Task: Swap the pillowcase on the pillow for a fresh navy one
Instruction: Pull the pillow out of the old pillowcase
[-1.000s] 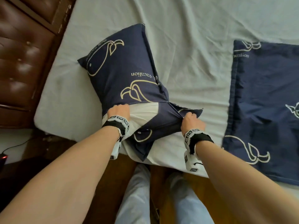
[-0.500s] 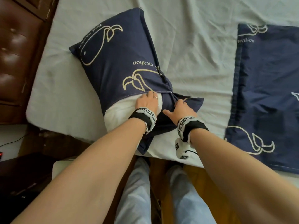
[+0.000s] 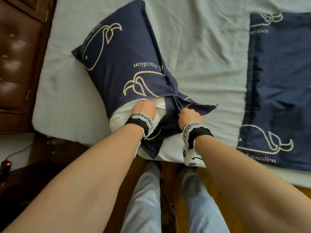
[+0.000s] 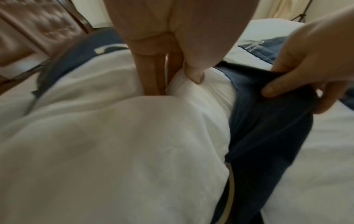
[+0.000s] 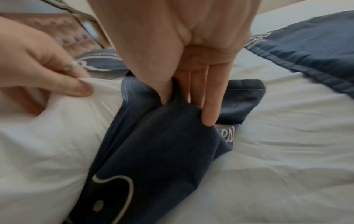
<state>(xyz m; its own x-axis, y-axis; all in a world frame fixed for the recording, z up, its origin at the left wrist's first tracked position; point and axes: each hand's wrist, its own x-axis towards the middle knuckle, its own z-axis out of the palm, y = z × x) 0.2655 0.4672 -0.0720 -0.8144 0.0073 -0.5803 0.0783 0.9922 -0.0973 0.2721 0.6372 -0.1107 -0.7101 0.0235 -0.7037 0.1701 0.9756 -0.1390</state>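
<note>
— Where's the pillow now?

— On the bed, mostly inside the navy pillowcase; its white near end sticks out. My left hand pinches that white corner, my right hand grips the bunched case edge.

— How do I finish well?

— I'd feed the corner deep inside while the right pulls the edge toward me, keeping the fabric untwisted.

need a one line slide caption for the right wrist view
Right hand pinches the navy pillowcase while the left hand grips the white pillow.
</note>
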